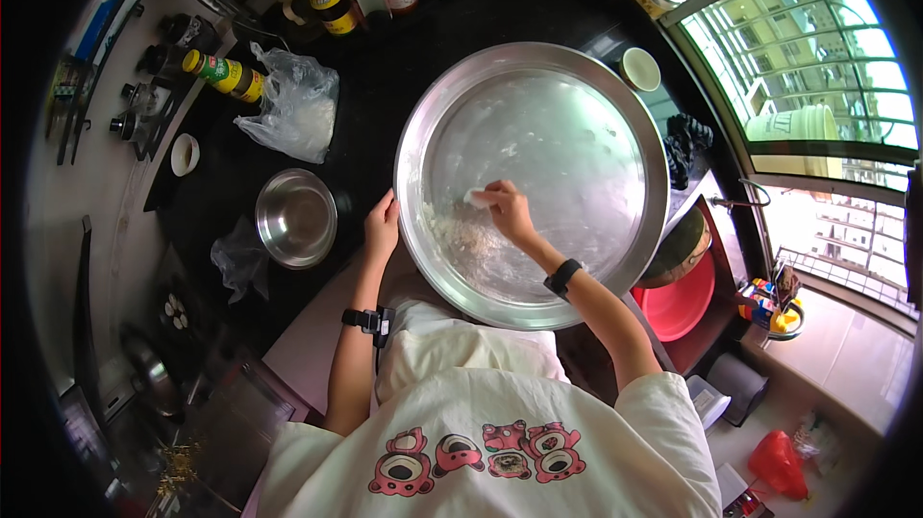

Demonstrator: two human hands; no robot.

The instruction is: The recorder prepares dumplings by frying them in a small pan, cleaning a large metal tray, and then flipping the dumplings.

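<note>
Smooth metal is shining beside a glossy black counter (370,138).
The tray (538,124) is showing silvery metal, its smooth floor reflecting light softly and clouding in whitish smears, while the powder (471,241) on it is looking matt, dry and grainy. The bowl (298,218) is gleaming like polished steel. The bag (300,100) is wrinkling in thin, see-through plastic and catching crisp highlights; the red bag (777,463) is looking like thin, creased plastic too. The tub (678,302) is showing smooth red plastic. The cup (639,69) is looking smooth and pale, its material staying unclear. The shirt (461,403) is hanging in soft, matt white cloth, its printed figures lying flat.
</note>
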